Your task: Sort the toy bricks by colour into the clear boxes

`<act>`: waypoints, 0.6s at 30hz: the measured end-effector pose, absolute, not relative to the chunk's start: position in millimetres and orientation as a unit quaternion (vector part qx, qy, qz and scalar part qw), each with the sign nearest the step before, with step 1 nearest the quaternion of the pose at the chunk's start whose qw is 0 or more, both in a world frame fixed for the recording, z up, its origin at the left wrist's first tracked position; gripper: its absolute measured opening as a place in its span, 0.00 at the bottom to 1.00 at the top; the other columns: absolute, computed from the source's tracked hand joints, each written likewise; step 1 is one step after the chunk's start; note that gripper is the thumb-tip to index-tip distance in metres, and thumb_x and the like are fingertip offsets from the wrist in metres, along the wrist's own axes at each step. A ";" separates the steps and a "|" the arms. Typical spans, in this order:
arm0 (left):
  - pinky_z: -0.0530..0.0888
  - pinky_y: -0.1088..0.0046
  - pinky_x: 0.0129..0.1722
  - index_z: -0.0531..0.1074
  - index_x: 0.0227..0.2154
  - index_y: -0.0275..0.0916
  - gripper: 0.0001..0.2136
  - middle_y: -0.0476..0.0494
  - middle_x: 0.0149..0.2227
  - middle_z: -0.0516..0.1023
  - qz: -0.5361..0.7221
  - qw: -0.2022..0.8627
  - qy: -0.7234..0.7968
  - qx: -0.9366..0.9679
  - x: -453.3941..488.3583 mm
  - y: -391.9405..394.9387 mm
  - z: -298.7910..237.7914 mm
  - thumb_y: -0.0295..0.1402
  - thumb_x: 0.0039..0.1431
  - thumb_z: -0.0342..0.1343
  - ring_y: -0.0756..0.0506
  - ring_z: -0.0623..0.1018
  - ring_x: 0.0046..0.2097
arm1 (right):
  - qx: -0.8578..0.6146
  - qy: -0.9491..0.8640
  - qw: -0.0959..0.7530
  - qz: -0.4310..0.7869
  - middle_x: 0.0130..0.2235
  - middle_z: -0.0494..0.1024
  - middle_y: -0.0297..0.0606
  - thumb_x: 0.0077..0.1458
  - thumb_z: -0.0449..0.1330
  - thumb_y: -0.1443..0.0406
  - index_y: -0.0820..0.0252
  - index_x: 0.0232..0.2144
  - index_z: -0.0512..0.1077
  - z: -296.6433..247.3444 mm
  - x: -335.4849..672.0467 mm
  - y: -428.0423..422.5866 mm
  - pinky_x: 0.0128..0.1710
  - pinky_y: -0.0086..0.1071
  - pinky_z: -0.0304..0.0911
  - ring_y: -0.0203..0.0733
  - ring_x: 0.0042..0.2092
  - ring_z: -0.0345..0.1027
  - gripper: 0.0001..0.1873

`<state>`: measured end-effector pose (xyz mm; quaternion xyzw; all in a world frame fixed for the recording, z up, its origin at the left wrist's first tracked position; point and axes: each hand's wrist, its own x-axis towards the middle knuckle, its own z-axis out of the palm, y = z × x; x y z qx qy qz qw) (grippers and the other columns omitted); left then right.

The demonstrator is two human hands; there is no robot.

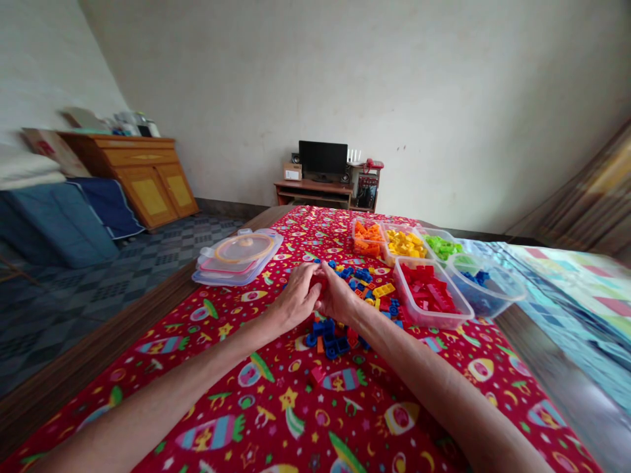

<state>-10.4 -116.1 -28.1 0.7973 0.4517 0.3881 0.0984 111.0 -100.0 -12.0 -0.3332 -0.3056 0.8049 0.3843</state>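
Note:
My left hand point(298, 293) and my right hand point(340, 297) meet over the middle of the table, fingertips together and fingers curled inward. A bit of red shows between them; whether it is a toy brick or the cloth behind, I cannot tell. Around and beneath the hands lie loose plastic building bricks, mostly blue bricks point(337, 347), with some yellow bricks point(383, 290), orange and red ones mixed in. Closer to me, a single red brick point(317, 375) rests on the cloth.
Right of the hands stand clear tubs of sorted bricks: orange point(367, 248), yellow point(405, 243), green point(442, 247), red point(428, 289) and blue point(477, 278). Stacked plastic lids point(238, 257) lie at the left. A red patterned cloth point(217, 368) covers the table.

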 end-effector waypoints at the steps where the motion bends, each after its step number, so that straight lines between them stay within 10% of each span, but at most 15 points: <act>1: 0.62 0.56 0.61 0.58 0.58 0.36 0.21 0.34 0.57 0.66 0.391 0.119 0.448 0.795 -9.9 -118.3 -28.8 0.32 0.62 0.42 0.41 0.65 0.60 | -0.326 -0.305 0.393 0.804 0.17 0.65 0.26 0.67 0.44 0.56 0.60 0.30 0.65 -13.8 110.7 -99.4 0.15 0.20 0.54 0.29 0.17 0.58 0.19; 9: 0.49 0.48 0.65 0.30 0.67 0.50 0.31 0.42 0.71 0.38 0.450 0.313 0.380 0.745 -3.9 -127.9 -16.1 0.42 0.67 0.39 0.37 0.45 0.69 | -0.287 -0.357 0.423 0.781 0.18 0.67 0.26 0.42 0.70 0.64 0.63 0.26 0.68 -19.4 113.3 -94.5 0.15 0.19 0.49 0.25 0.18 0.56 0.14; 18: 0.48 0.51 0.66 0.26 0.67 0.49 0.33 0.42 0.71 0.33 0.448 0.250 0.388 0.766 -11.3 -119.1 -30.2 0.44 0.68 0.39 0.38 0.43 0.70 | -0.359 -0.511 0.442 0.644 0.22 0.71 0.27 0.42 0.67 0.62 0.61 0.29 0.68 10.6 144.2 -86.6 0.19 0.21 0.58 0.29 0.23 0.65 0.13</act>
